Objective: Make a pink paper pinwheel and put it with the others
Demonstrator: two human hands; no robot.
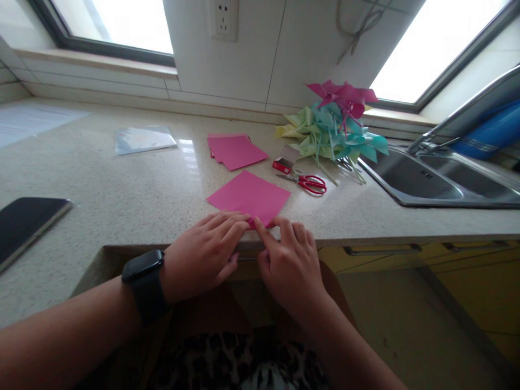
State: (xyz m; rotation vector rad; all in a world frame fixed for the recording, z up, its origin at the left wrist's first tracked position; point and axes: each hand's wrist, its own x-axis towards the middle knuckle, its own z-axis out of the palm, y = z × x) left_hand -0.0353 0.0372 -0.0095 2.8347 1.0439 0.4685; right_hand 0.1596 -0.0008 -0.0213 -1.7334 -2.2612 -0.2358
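Observation:
A square sheet of pink paper (254,195) lies cornerwise on the counter, and its near corner looks folded at the counter's front edge. From the left, my left hand (207,246) rests its stretched fingers on that corner, thumb hanging free below. My right hand (290,260) presses the same corner with an extended index finger; its other fingers are bent and apart, its thumb off the paper. Both hands are open and partly cover the fold. Beyond the sheet is a stack of pink paper (238,151). Red-handled scissors (311,183) lie to its right, beside a small red box (281,165).
Several paper pinwheels (335,122) are heaped at the back right, near a steel sink (410,176) and its faucet (426,142). A clear packet (144,140) and a dark phone-like device (30,222) lie to the left. The counter's front edge (365,238) runs under my hands.

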